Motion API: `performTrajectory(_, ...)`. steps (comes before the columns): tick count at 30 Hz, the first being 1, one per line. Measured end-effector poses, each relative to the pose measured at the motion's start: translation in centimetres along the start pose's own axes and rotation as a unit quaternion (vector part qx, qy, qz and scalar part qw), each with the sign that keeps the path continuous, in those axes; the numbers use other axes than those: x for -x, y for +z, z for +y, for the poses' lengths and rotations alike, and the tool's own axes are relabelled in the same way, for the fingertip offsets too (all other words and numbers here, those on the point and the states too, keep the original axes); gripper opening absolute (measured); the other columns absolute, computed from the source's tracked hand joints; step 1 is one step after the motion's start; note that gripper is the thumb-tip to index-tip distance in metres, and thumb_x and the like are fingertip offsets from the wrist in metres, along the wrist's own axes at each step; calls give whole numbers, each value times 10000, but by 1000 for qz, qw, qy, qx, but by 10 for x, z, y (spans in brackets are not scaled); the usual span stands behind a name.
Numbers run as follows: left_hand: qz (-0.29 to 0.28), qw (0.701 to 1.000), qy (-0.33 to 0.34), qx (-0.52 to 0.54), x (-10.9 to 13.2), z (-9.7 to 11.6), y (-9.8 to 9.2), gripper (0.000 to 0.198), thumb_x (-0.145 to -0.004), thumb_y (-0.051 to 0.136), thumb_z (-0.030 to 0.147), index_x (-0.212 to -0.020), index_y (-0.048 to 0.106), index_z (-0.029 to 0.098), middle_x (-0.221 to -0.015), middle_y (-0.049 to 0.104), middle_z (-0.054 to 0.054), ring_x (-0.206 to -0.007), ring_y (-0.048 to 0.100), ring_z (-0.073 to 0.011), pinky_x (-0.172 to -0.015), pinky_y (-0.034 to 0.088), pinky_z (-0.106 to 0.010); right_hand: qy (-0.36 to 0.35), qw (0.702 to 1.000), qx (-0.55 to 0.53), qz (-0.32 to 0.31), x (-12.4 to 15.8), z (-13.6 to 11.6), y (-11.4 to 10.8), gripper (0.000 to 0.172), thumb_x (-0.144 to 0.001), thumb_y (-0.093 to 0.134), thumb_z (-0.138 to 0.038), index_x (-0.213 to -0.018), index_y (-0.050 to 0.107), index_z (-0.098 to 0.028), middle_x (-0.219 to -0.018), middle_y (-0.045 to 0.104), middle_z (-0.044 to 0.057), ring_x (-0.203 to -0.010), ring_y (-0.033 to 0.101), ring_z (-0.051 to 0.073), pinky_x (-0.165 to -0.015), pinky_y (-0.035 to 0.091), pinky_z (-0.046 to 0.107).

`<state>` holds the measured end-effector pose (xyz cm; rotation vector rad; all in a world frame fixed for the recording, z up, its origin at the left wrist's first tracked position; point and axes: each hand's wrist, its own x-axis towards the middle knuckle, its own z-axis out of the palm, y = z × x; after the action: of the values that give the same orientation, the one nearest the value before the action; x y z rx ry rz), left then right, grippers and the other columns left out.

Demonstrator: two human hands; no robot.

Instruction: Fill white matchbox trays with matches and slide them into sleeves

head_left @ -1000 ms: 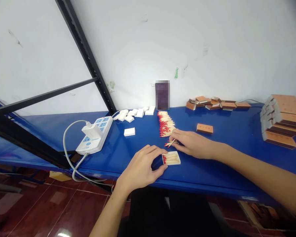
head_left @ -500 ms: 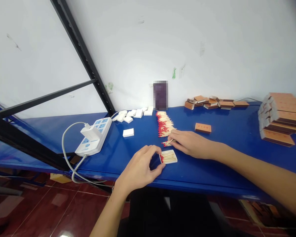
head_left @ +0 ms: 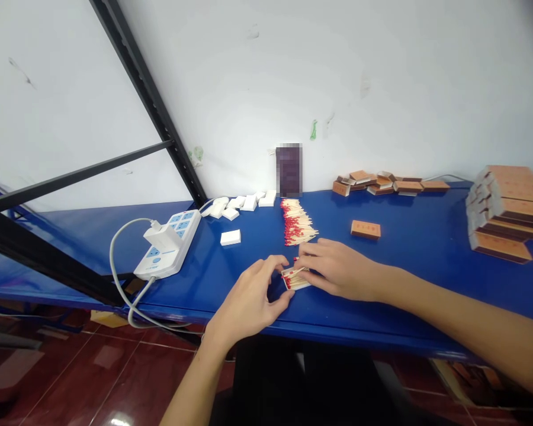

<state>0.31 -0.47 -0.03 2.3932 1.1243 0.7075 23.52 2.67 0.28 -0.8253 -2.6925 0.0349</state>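
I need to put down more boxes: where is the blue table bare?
Bare between the lone orange box and the box stack, and left of the power strip. Crowded around the left hand, right hand and match tray.

I'm reading this as a small matchbox-packing workshop. Blue bench [head_left: 426, 266] is running along a bare white wall [head_left: 382, 89]. Red-tipped matches [head_left: 295, 225] are lying in a loose pile at 12 o'clock. White inner trays [head_left: 242, 204] are lining up at 11, brown matchboxes [head_left: 388, 183] are heaping at 1, and bundled box stacks [head_left: 504, 213] are sitting at 3. Power strip [head_left: 169, 248] is lying at 10 beside a black steel rack frame [head_left: 160, 124]. Red tiled floor [head_left: 71, 367] is showing at 7.
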Motion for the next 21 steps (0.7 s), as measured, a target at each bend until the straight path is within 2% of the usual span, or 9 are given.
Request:
performTrajectory(4, -3, 1000, 21, -16, -1, 1, 0, 297, -890, 641, 182, -1162, 553, 262, -1074, 630, -15, -916, 583, -208, -827, 466, -318, 14, 1000, -10, -2, -1, -1, -1, 291, -1030, 408, -304, -1037, 673, -184, -968, 640, 80, -766, 569, 183, -718, 395, 324)
performTrajectory(8, 5, 1000, 0, -23, 0, -1, 2, 235, -886, 656, 230, -1097, 554, 251, -944, 602, -3, -809, 569, -192, -755, 461, -309, 50, 995, -78, -22, 0, 0, -6, 192, -1002, 464, -306, -1031, 620, -199, -927, 660, 44, -753, 586, 171, -668, 390, 294)
performTrajectory(14, 9, 999, -24, -20, 1, -3, 3, 197, -866, 681, 267, -992, 533, 238, -849, 560, 14, -756, 551, -182, -714, 445, -301, 92, 985, -143, -22, 0, 1, -9, 159, -948, 525, -286, -881, 639, -198, -683, 589, -17, -594, 510, 129, -583, 353, 261)
performTrajectory(21, 15, 999, -14, -30, 0, -2, 2, 195, -855, 697, 267, -1025, 604, 242, -818, 573, 17, -764, 559, -184, -715, 441, -307, 72, 980, -186, 13, -3, 1, -6, 189, -922, 546, -234, -856, 713, -175, -692, 599, 1, -612, 510, 120, -603, 373, 249)
